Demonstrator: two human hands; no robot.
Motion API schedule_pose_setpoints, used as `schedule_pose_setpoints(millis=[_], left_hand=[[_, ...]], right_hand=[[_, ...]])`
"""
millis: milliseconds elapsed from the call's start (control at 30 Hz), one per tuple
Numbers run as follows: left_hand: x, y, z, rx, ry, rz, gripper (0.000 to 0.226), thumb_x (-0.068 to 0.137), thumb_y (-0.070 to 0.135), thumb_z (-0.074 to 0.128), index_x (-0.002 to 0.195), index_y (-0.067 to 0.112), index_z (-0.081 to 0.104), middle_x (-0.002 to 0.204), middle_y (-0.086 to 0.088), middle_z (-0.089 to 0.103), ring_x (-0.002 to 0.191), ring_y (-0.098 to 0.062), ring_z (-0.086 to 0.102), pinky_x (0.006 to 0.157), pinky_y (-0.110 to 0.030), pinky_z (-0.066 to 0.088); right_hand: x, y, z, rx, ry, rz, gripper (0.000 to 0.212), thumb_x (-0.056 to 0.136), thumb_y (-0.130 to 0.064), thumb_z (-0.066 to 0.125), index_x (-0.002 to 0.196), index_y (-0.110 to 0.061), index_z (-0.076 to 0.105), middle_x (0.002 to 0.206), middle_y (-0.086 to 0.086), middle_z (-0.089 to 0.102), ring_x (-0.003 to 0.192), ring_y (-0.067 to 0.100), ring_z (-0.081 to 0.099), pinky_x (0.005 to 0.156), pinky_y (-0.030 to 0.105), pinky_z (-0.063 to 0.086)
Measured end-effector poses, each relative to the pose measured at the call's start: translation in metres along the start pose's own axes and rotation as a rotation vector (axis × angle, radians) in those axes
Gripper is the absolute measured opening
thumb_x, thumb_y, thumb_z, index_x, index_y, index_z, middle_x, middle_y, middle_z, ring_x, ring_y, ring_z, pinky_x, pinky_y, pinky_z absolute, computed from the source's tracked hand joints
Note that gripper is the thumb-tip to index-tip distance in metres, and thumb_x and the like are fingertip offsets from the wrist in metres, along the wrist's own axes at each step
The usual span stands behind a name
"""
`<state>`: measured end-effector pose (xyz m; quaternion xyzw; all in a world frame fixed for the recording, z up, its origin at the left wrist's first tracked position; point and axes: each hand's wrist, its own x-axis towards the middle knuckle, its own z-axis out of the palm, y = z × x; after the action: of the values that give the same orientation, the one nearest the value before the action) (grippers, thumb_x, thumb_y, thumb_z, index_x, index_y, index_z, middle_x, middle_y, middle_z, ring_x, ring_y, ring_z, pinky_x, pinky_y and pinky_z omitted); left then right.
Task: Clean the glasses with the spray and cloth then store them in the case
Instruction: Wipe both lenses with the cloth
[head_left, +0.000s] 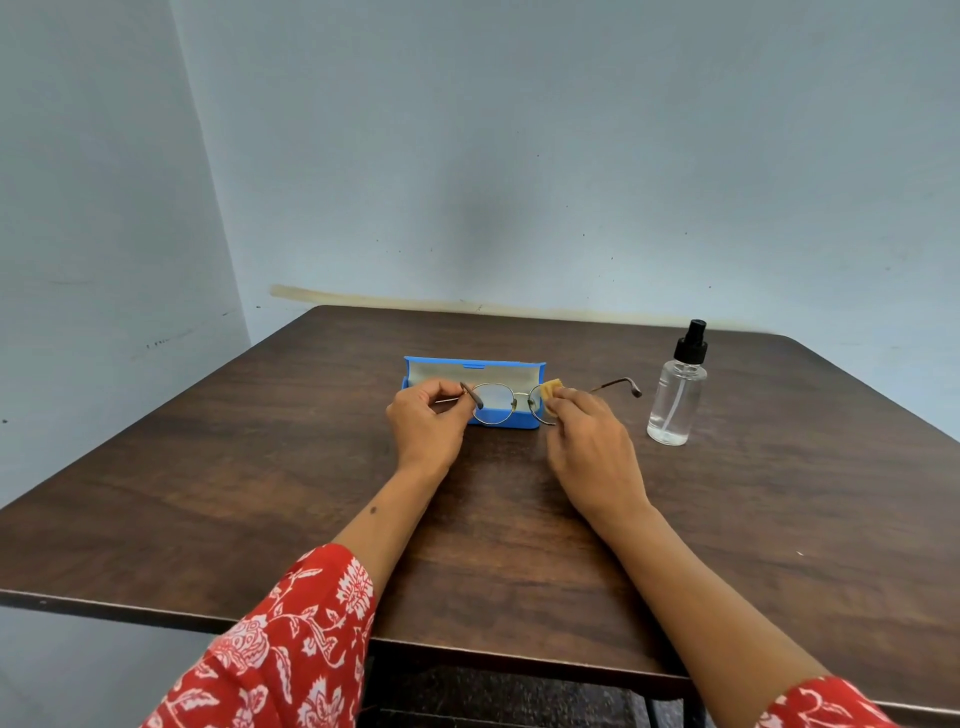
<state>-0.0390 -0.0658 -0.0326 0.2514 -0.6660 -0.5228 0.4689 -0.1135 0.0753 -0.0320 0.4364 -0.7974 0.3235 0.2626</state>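
Glasses (506, 401) held up just in front of the open blue case (474, 375), mid-table (260, 467). Left hand (423, 423) pinches the frame at the left hinge/temple; right hand (589, 441) pinches a small yellow cloth (551, 388) on the right lens, right temple sticking out twd the spray bottle (677, 400). Bottle stands upright, apart from both hands, right of case.

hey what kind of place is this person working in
Probably a plain room in a home or small workspace, at a corner. A dark wooden table stands against bare pale blue walls, with only a glasses case and a spray bottle set out.
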Motion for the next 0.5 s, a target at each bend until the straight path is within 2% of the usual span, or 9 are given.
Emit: schedule_pose_setpoints(millis=[100, 267, 400, 500], left_hand=[[-0.0001, 0.0003, -0.0003, 0.012, 0.007, -0.002, 0.017, 0.075, 0.006, 0.075, 0.072, 0.021, 0.070, 0.075, 0.003, 0.070, 0.077, -0.019, 0.071, 0.079, -0.042, 0.059], [-0.0006, 0.0015, -0.0001, 0.017, 0.011, -0.009, 0.020, 0.075, 0.002, 0.074, 0.069, 0.021, 0.070, 0.074, 0.002, 0.070, 0.078, -0.019, 0.070, 0.078, -0.043, 0.059], [-0.0005, 0.0014, -0.0006, 0.032, 0.014, -0.004, 0.016, 0.076, 0.004, 0.075, 0.074, 0.019, 0.071, 0.074, 0.004, 0.069, 0.077, -0.018, 0.070, 0.078, -0.043, 0.059], [-0.0010, 0.0017, -0.0002, 0.026, 0.010, -0.012, 0.015, 0.076, 0.004, 0.075, 0.075, 0.018, 0.072, 0.075, 0.003, 0.070, 0.078, -0.017, 0.070, 0.079, -0.042, 0.059]], right_hand=[[-0.0007, -0.0025, -0.0004, 0.009, -0.011, -0.066, 0.026, 0.075, 0.006, 0.062, 0.099, 0.002, 0.069, 0.108, 0.014, 0.067, 0.097, 0.031, 0.062, 0.074, 0.038, 0.054], [-0.0004, 0.0020, -0.0011, -0.019, 0.008, 0.063, 0.020, 0.079, 0.003, 0.058, 0.097, 0.003, 0.068, 0.104, 0.014, 0.066, 0.097, 0.031, 0.059, 0.071, 0.037, 0.051], [-0.0010, -0.0027, -0.0015, -0.020, -0.044, -0.034, 0.022, 0.077, 0.001, 0.060, 0.097, 0.001, 0.069, 0.103, 0.012, 0.067, 0.092, 0.029, 0.060, 0.071, 0.038, 0.052], [-0.0017, -0.0003, -0.0006, -0.038, -0.030, 0.012, 0.020, 0.079, 0.000, 0.058, 0.096, 0.001, 0.068, 0.102, 0.012, 0.066, 0.093, 0.028, 0.059, 0.069, 0.037, 0.051]])
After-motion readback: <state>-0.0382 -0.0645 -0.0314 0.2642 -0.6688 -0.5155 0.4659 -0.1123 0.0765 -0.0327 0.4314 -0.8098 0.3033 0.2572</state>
